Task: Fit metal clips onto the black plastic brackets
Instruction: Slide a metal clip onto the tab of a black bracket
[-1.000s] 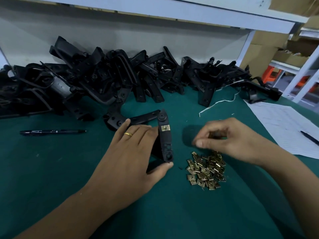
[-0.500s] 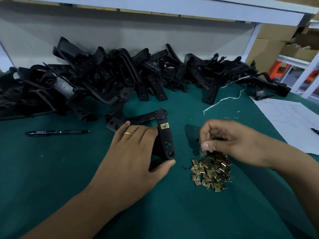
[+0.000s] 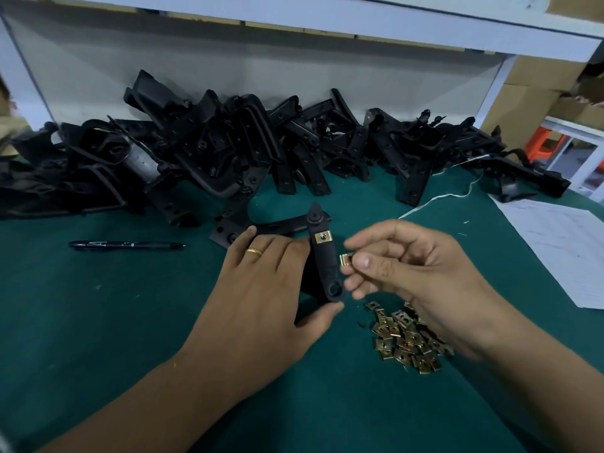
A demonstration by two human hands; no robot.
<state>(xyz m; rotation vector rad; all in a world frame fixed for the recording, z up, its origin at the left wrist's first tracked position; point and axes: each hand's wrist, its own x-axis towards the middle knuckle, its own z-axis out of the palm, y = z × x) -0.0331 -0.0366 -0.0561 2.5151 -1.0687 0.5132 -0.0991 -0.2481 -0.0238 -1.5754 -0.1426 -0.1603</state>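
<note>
On the green bench mat (image 3: 98, 322): a black bracket (image 3: 325, 266) stands on edge near the middle, one brass-coloured fitted clip (image 3: 322, 237) already seated near its upper end.
Left hand (image 3: 261, 289): fingers curled round the bracket's far side, thumb under its lower end, holding it steady.
Right hand (image 3: 408, 266): thumb and fingers pinch a loose clip (image 3: 345, 259) just beside the bracket's right edge, not yet pushed on.
Clip pile (image 3: 405, 335): a heap of the same small brass pieces lies on the mat below the right hand.
Bracket stock (image 3: 228, 152): a long tangled heap of black parts along the back of the bench.
Bracket handling: likely light and rigid moulded plastic; best held by its flat flanks, as now, leaving the edge free.
Clip handling: probably thin spring steel, stiff, light and slippery (edges may be sharp); grip it by the closed back, open mouth towards the bracket.
Risk: a skewed push could let the clip slip out of the pinch.
Nearby: a pen (image 3: 127, 245) to the left, a sheet of paper (image 3: 562, 243) to the right.
</note>
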